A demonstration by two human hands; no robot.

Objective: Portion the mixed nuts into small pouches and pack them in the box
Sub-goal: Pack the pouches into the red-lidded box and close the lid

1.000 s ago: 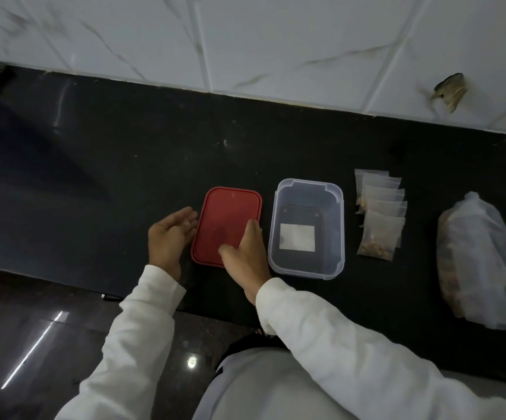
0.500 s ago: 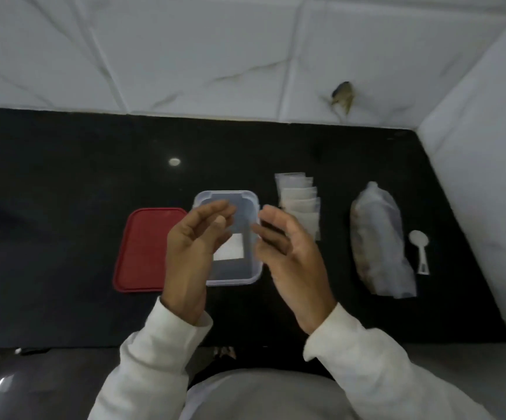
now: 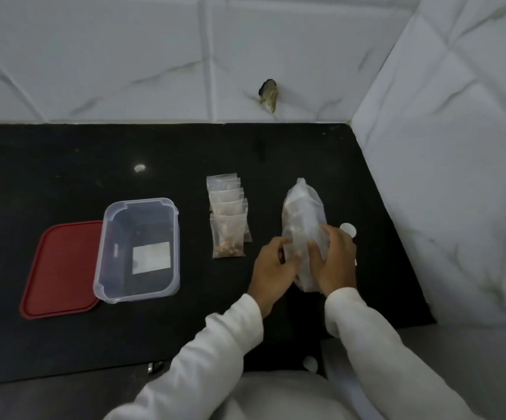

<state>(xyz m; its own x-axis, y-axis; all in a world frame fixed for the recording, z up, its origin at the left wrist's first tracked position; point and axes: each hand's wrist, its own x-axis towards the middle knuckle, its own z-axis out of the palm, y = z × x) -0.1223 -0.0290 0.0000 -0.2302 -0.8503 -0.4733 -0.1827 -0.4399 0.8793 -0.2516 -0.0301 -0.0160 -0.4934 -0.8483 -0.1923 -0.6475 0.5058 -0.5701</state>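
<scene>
A large clear bag of mixed nuts [image 3: 303,213] lies on the black counter at the right. Both hands hold its near end: my left hand [image 3: 271,268] grips the left side and my right hand [image 3: 335,262] the right side. Left of the bag, several small clear pouches [image 3: 227,221] lie overlapped in a row, with nuts showing in them. Further left stands the clear plastic box [image 3: 107,253], open with no pouches in it, with a white label on its bottom. Its red lid [image 3: 57,271] lies flat beside it, partly under the box's left edge.
A white spoon [image 3: 348,230] lies just right of the bag, mostly hidden behind my right hand. White tiled walls close off the back and the right side of the counter [image 3: 63,165]. The counter's front edge runs close to my body.
Both hands left the lid and box, rose in front of me, then moved right and took hold of the big nut bag. The view swung right.
</scene>
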